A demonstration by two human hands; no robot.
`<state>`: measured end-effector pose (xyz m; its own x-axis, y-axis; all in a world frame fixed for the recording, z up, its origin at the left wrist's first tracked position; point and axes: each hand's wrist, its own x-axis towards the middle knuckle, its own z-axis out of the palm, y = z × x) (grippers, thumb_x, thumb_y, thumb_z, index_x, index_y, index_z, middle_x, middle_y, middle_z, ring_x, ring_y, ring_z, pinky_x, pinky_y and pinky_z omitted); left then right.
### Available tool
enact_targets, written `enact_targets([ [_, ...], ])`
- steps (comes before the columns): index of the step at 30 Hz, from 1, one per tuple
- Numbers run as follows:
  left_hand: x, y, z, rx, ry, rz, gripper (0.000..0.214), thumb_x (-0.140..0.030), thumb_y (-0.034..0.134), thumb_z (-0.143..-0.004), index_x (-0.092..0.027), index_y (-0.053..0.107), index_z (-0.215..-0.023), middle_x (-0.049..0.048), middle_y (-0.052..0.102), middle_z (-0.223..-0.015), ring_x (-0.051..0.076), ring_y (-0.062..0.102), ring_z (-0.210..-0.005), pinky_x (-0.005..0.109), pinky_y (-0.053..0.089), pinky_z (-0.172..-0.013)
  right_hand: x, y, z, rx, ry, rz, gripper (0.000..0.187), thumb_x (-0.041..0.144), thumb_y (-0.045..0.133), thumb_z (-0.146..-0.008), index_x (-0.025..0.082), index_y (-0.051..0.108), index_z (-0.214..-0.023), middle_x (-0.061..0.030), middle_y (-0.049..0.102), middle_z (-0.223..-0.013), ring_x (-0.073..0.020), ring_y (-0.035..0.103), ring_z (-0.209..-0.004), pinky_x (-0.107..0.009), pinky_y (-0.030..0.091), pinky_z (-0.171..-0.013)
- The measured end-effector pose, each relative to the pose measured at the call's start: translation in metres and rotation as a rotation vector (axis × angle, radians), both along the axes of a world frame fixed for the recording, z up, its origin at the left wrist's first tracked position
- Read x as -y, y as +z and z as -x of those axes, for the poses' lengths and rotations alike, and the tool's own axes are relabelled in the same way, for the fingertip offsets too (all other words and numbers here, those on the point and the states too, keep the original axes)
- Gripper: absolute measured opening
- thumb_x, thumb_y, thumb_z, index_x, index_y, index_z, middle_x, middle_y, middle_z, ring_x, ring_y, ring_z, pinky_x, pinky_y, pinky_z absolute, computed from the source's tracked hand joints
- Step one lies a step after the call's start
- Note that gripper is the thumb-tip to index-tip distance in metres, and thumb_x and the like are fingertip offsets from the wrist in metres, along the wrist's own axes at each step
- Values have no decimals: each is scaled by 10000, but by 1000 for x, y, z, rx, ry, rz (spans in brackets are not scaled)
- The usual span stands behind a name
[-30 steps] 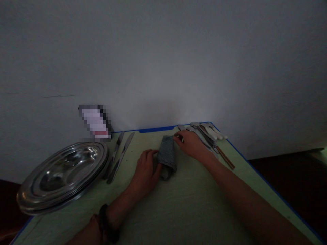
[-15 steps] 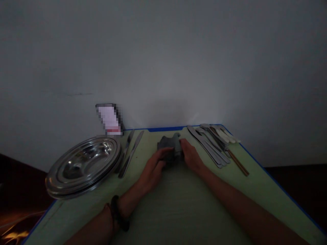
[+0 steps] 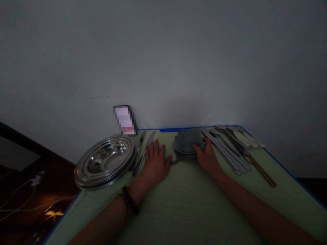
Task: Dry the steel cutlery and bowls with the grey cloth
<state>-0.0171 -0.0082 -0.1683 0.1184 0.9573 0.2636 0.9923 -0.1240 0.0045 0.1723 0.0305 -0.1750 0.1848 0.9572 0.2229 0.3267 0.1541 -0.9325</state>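
Note:
A folded grey cloth (image 3: 187, 144) lies near the far edge of the pale green table (image 3: 184, 204). My right hand (image 3: 208, 158) rests at its right side, with thumb and fingers closed on the cloth's edge. My left hand (image 3: 154, 163) lies flat on the table just left of the cloth, fingers stretched out and apart, holding nothing. It sits between the cloth and two table knives (image 3: 144, 151). A dark band is on my left wrist.
Stacked steel plates (image 3: 106, 161) overhang the table's left side. A row of cutlery (image 3: 227, 146) and wooden chopsticks (image 3: 262, 168) lies at the right. A blurred-out card (image 3: 124, 119) leans on the grey wall. Cables lie on the dark floor at the left.
The view has swung left. The cloth moved toward the far edge and right. My left hand let go of it and now lies flat beside the knives. My right hand stays on the cloth.

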Motion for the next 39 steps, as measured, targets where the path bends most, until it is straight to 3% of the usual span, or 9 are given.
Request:
enact_targets([
  [3,1,-1,0,-14,-23,98,545,-408,292,-913,-74,397,-1332,200,338,-1443,355,265,-1340,521,229,-1072,0,0,1,30,29,-15,352,372,485,-742,172,440,-1028,-104,614,-891,-253,579,-820,-370,435,-726],
  [5,2,0,-1,-25,-42,83,543,-411,284,-916,-80,405,-1329,190,325,-1453,342,237,-1354,505,209,-1085,1,0,1,54,40,-10,344,374,481,-742,168,448,-1017,-111,618,-898,-256,582,-825,-371,434,-730],
  [11,2,0,0,-44,70,53,584,-483,290,-899,-107,407,-1330,209,346,-1436,387,258,-1335,596,178,-1053,3,2,2,95,76,4,329,374,470,-743,170,459,-1002,-105,627,-884,-256,588,-817,-369,431,-728],
  [19,1,2,1,-24,-73,73,551,-408,300,-913,-39,404,-1309,217,365,-1422,310,260,-1351,482,206,-1096,4,2,3,103,101,-41,280,363,461,-755,187,454,-973,-92,616,-877,-245,582,-805,-357,431,-708],
  [28,0,0,4,-51,72,37,661,-514,296,-887,-26,378,-1324,258,365,-1406,367,277,-1332,532,209,-1068,5,2,2,110,105,-37,260,349,450,-762,188,463,-966,-76,616,-847,-233,582,-778,-345,434,-692],
  [39,5,4,-1,-74,-21,-106,416,-383,372,-888,-111,515,-1169,185,479,-1290,332,409,-1197,490,313,-986,4,1,4,144,103,-32,278,344,448,-762,177,468,-984,-98,629,-881,-243,593,-789,-367,441,-720],
])
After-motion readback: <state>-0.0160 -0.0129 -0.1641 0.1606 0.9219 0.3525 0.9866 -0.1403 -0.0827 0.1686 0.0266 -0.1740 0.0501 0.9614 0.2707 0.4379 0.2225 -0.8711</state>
